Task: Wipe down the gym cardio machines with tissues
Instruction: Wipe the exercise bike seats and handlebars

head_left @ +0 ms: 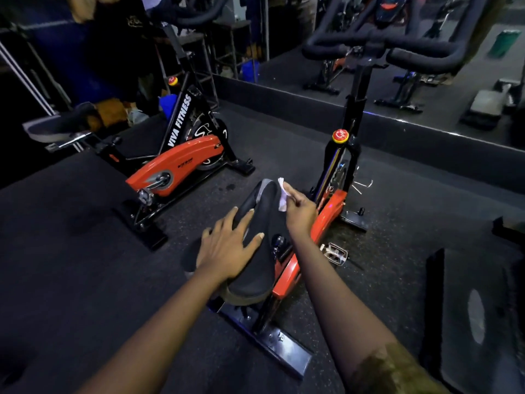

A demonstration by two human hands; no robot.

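A black saddle (264,211) of a red and black spin bike (326,220) lies below me in the middle of the head view. My left hand (227,245) rests flat on the saddle's rear part with its fingers spread. My right hand (298,207) pinches a crumpled white tissue (282,194) against the right side of the saddle's nose. The bike's handlebars (383,49) stand beyond, at the upper right.
A second red spin bike (176,163) marked VIVA FITNESS stands at the left. A wall mirror (426,89) runs behind both bikes. A metal pedal (336,253) sticks out at the right. Dark rubber flooring (85,223) lies all around, with another machine's base (468,308) at the far right.
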